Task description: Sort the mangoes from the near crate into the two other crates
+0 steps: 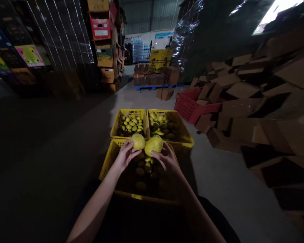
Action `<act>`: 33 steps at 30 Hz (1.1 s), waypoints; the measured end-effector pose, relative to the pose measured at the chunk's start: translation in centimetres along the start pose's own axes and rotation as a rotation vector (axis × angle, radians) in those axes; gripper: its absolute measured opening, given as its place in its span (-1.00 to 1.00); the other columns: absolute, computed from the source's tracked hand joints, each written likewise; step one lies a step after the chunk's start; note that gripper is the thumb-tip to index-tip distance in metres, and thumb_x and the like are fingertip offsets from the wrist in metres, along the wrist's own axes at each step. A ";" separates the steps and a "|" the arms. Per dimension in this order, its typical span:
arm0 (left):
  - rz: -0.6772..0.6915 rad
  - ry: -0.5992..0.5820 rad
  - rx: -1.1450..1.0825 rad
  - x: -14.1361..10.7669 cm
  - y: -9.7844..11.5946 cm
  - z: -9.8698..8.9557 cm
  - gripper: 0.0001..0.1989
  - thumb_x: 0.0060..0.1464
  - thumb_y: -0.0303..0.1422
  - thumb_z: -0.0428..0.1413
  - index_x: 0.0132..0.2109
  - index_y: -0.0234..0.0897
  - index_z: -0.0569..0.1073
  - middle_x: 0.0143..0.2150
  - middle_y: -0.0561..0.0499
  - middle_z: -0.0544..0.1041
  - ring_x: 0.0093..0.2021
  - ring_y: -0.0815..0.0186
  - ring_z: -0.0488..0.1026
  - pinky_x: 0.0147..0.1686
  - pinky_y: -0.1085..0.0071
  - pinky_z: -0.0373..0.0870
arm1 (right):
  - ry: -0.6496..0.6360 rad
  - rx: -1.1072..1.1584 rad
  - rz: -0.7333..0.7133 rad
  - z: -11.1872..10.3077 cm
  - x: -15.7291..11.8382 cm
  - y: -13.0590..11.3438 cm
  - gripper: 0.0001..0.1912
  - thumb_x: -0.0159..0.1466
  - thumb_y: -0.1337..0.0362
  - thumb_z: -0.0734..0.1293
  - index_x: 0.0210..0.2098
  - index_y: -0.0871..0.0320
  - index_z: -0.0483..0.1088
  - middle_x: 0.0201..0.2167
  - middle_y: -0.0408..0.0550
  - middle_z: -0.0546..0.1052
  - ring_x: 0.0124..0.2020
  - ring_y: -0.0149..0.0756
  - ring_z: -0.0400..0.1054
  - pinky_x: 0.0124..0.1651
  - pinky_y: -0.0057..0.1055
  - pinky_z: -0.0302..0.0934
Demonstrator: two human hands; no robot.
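Note:
My left hand (126, 155) grips a rounded yellow mango (138, 141) with fingertips and thumb. In my right hand (166, 157) is a larger yellow-green mango (154, 145), the thumb pressed on its near side. Both fruits are held up side by side, close together, over the near yellow crate (106, 164). More mangoes (148, 167) lie in that crate, many in deep shadow. Behind it stand two more yellow crates: the left crate (114, 125) holds small yellow fruit (132, 125), and the right crate (186, 131) holds larger, greener fruit (163, 125).
To the right, a red crate (188, 107) sits against a big heap of cardboard boxes (243, 91). Stacked cartons (105, 54) rise at the back left. Farther back, a blue pallet (152, 87) bears boxes, including a yellow carton (159, 60). Grey concrete floor (212, 182) surrounds the crates.

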State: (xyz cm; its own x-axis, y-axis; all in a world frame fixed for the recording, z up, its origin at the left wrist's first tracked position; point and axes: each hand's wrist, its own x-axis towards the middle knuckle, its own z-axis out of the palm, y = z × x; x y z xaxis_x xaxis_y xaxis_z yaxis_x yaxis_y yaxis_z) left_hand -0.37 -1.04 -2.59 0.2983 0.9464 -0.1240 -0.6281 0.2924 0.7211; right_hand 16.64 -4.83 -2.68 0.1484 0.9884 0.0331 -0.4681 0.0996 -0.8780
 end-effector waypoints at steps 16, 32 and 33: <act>-0.033 -0.047 0.041 0.7 -0.2 -0.5 -0.74 -0.01 -0.31 0.19 -0.16 -0.33 0.47 -0.18 -0.07 0.55 -0.26 0.30 0.52 -0.22 0.41 0.50 | -0.044 0.025 0.082 -0.6 0.2 0.3 -0.59 -0.09 0.25 0.52 -0.22 0.11 0.49 -0.28 -0.03 0.58 -0.23 -0.15 0.48 -0.22 -0.25 0.42; 0.051 0.147 0.043 0.7 -1.8 0.0 -0.67 -0.17 -0.35 0.32 -0.25 -0.29 0.39 -0.16 -0.02 0.52 -0.16 0.29 0.49 -0.11 0.37 0.46 | 0.194 0.036 -0.023 1.7 -0.6 2.7 -0.42 -0.14 0.34 0.53 -0.20 0.02 0.22 -0.27 -0.22 0.48 -0.23 -0.30 0.45 -0.14 -0.23 0.44; 0.049 0.154 0.044 0.7 -1.9 0.1 -0.66 -0.18 -0.34 0.32 -0.25 -0.28 0.39 -0.16 -0.02 0.52 -0.15 0.29 0.48 -0.09 0.37 0.45 | 0.193 0.024 -0.030 1.7 -0.6 2.8 -0.42 -0.14 0.33 0.54 -0.21 0.03 0.21 -0.27 -0.22 0.47 -0.22 -0.29 0.44 -0.13 -0.21 0.43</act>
State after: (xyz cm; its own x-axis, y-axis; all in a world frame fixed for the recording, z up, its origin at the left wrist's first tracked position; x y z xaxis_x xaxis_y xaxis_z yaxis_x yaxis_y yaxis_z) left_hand 1.06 -0.91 -4.00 0.1517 0.9703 -0.1885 -0.6060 0.2419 0.7577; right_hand 13.80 -4.91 -4.34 0.3264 0.9446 -0.0350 -0.4812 0.1342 -0.8663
